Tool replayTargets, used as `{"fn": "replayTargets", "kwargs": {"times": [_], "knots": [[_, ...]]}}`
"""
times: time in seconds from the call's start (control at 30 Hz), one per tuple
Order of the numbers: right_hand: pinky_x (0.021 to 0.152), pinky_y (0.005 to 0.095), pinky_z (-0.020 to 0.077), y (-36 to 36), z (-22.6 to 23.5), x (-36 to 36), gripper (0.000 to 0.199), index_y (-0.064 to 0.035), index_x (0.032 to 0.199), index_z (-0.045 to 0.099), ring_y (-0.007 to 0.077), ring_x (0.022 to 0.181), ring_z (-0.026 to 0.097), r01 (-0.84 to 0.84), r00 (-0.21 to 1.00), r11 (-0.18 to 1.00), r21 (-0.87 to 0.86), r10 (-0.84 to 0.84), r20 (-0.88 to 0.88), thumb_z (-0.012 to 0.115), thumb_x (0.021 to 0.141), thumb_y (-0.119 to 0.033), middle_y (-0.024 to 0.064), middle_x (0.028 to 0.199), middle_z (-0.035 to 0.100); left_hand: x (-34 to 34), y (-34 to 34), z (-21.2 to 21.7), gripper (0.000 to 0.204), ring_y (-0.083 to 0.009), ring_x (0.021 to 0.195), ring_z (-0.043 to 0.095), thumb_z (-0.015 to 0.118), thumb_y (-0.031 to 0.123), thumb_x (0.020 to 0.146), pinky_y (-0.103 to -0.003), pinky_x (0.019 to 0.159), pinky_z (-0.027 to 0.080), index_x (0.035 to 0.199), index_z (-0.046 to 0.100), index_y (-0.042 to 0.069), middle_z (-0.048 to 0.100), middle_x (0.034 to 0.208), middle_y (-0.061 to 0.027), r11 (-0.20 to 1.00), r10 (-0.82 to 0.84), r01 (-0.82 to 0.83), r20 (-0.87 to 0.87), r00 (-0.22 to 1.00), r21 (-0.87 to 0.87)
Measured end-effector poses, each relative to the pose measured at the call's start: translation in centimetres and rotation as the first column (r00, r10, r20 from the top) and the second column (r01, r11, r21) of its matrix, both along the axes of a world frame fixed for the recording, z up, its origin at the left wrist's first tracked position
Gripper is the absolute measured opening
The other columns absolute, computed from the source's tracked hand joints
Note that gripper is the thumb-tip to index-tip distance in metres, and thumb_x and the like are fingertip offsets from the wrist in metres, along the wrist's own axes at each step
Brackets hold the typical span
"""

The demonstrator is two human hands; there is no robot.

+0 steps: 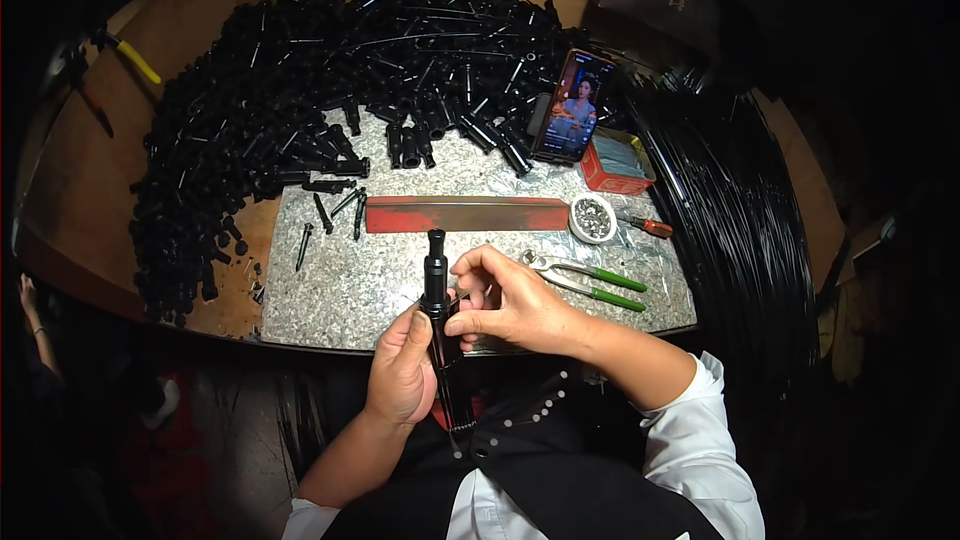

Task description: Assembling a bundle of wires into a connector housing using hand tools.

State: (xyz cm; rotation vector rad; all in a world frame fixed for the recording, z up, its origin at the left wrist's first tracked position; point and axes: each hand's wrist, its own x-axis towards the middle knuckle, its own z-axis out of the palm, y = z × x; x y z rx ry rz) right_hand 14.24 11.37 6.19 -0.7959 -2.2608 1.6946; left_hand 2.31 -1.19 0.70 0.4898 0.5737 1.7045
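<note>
Upright in front of my chest stands a slim black tubular part (436, 285) with a stepped, knob-like top; it resembles a folded umbrella frame. My left hand (402, 365) is closed round its middle, thumb laid along its front. From the right, my right hand (505, 305) reaches to the tube's side, its fingers curled and its thumb against the tube. Whatever thin piece those fingers grip is too small to make out. Dark rods of the held part run down towards my lap, with small pale tips (462, 427) at the lower end.
A red worn bar (465, 215) lies on the speckled board (320, 290). Beside it are a white bowl of small metal pieces (593, 218), a screwdriver (650, 227) and green-handled pincers (610, 285). Behind stand a phone (577, 105), a red box (615, 162) and heaped black parts (330, 60). Long black rods (740, 210) lie right.
</note>
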Motion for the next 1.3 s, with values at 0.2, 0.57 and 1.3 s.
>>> {"fn": "replayTargets", "kwargs": {"times": [0.2,0.57,1.3], "knots": [[0.053,0.0202,0.0425,-1.5,-2.5,-0.3,0.038,-0.0066,0.083,0.039,0.0072,0.057,0.053,0.132,0.978,0.959,-0.251,-0.167,-0.124,0.075,0.079,-0.018,0.0009,0.069,0.051,0.1,0.2,-0.1,0.036,-0.0174,0.097,0.059,0.041,0.025,0.099,-0.032,0.085,0.048,0.122,0.05,-0.002,0.06,0.111,-0.0115,0.999,0.04,-0.04,-0.005,0.999,-0.022],[0.039,0.0179,0.0403,-3.0,-2.6,-0.3,0.024,-0.003,0.078,0.058,0.0058,0.043,0.051,0.057,0.975,0.859,-0.509,-0.158,-0.158,0.061,0.091,-0.023,-0.0003,0.058,0.055,-0.5,0.2,0.0,0.039,-0.0221,0.088,0.061,0.039,0.027,0.099,-0.035,0.07,0.054,0.123,0.048,-0.002,0.058,0.108,-0.0135,0.994,-0.102,0.1,0.036,0.994,0.05],[0.042,0.0199,0.0433,-3.6,-3.2,-0.2,0.023,-0.0011,0.083,0.056,0.0091,0.048,0.056,-0.076,0.933,0.873,-0.482,-0.108,-0.342,0.053,0.095,-0.021,0.0031,0.068,0.056,-1.0,-0.2,-0.5,0.038,-0.0286,0.109,0.055,0.043,0.023,0.097,-0.041,0.083,0.052,0.125,0.048,-0.003,0.046,0.131,-0.0194,0.997,-0.05,0.05,0.001,0.999,0.05]]}}
